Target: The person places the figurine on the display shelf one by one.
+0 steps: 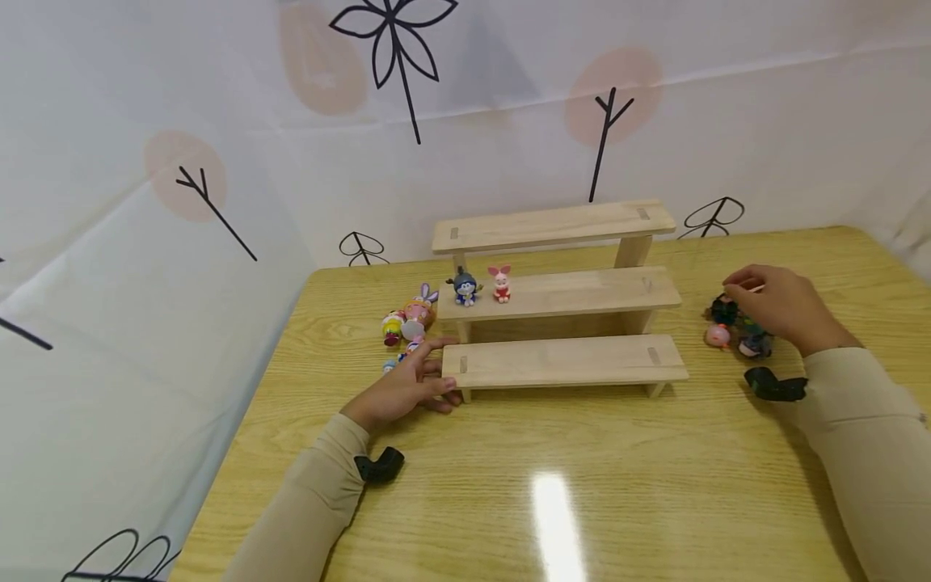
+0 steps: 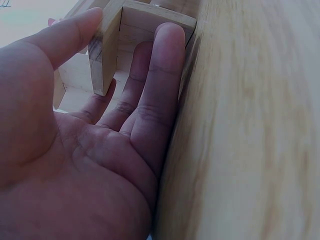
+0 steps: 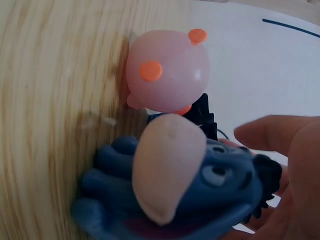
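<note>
A three-tier wooden shelf (image 1: 560,363) stands mid-table. My left hand (image 1: 407,384) grips the left end of its lowest tier; in the left wrist view the thumb lies against the board (image 2: 104,55) and the fingers reach beneath. On the middle tier sit a dark blue figurine (image 1: 465,288) and a pink piglet figurine (image 1: 501,284). Over the toys at the right, my right hand (image 1: 781,307) reaches with thumb and fingers bent, apparently apart from them. Nearest are a blue donkey figurine (image 3: 215,175), a pink round toy (image 3: 165,70) and a dark spiky toy (image 3: 202,117), partly hidden.
Several small figurines (image 1: 414,317) lie on the wooden table (image 1: 465,501) left of the shelf, close to my left hand. A patterned white cloth (image 1: 509,105) hangs behind the table and along its left side.
</note>
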{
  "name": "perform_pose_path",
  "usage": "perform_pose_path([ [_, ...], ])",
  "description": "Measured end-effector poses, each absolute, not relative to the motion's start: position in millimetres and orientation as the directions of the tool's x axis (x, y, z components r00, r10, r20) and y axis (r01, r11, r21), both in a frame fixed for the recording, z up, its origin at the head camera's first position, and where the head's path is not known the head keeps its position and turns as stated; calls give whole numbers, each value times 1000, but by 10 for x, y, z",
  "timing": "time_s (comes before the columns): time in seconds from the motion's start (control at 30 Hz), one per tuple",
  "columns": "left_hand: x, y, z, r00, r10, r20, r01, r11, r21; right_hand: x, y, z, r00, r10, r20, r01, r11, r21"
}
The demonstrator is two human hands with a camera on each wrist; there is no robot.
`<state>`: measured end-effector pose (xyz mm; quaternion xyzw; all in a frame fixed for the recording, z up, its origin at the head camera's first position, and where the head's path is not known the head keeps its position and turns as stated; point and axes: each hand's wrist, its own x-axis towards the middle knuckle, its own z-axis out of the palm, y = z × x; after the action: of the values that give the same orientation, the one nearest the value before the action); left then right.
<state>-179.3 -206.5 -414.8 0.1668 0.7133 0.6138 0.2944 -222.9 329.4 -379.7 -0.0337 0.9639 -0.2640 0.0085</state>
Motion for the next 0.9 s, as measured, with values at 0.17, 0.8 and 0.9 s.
perform_pose_path([
  [0.17, -1781, -2060, -4139, -772, 598, -215, -128, 185, 974, -2235, 3326, -3809, -989, -120, -83, -65, 870, -488],
  [0.8, -1769, -2056, -4156, -776, 594, -210, -114, 195, 974, -2241, 3324, -3832, -981, -118, -153, -44, 907, -418],
  [0.9, -1772, -2061, -4159, -778, 594, -205, -107, 196, 975, -2251, 3293, -3826, -982, -125, -143, -55, 908, -416],
])
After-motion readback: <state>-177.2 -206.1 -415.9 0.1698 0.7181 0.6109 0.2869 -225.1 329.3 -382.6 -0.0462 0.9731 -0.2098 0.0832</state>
